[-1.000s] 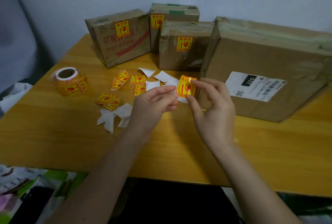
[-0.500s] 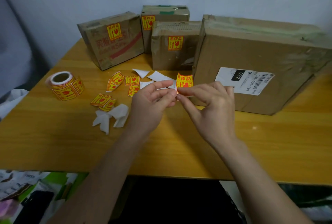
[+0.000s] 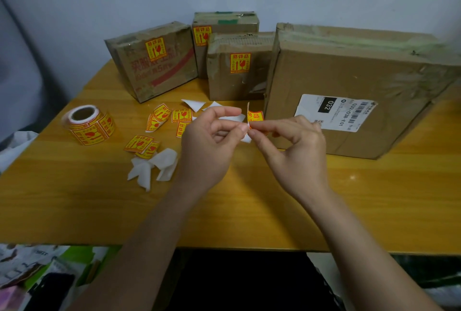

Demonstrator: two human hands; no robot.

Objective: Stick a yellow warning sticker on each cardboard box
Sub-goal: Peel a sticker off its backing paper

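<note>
Over the middle of the table, my right hand [image 3: 291, 146] pinches a yellow warning sticker [image 3: 255, 116] by its lower edge. My left hand [image 3: 209, 141] pinches the thin white backing paper [image 3: 248, 113] that stands peeled away along the sticker's left side. Three small cardboard boxes stand at the back, each with a yellow sticker: the left box [image 3: 152, 61], the rear box [image 3: 224, 26], the middle box [image 3: 239, 66]. The big box [image 3: 349, 81] on the right shows only a white shipping label [image 3: 335, 112].
A sticker roll [image 3: 87, 124] sits at the left of the wooden table [image 3: 249, 211]. Several loose yellow stickers [image 3: 159, 118] and white backing scraps [image 3: 154, 168] lie between the roll and my hands. Clutter lies on the floor at the lower left.
The sticker has turned from flat and facing me to partly peeled, its backing now split off to the left. Both hands stayed together in front of the big box.
</note>
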